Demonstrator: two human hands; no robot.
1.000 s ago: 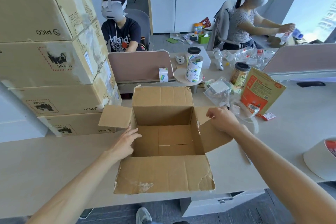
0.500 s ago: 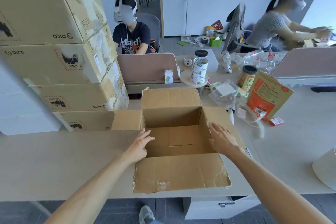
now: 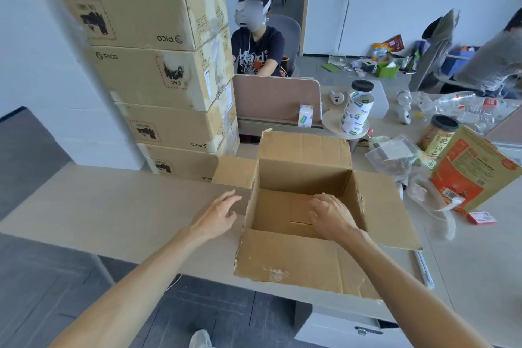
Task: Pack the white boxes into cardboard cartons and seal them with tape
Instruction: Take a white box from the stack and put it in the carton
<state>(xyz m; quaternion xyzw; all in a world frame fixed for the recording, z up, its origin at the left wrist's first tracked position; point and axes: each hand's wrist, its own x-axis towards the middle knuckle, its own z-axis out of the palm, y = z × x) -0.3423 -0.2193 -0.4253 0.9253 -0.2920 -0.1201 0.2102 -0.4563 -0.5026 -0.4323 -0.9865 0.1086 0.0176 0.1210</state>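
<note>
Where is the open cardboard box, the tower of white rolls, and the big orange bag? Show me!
open cardboard box (image 3: 296, 257), head view, on its near flap folded toward the person.
tower of white rolls (image 3: 356, 113), head view, on the side of a middle roll.
orange bag (image 3: 474, 175), head view, on its printed front.

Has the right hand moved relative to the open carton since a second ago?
Yes. The right hand has shifted left, off the right flap of the carton to over its open inside.
</note>
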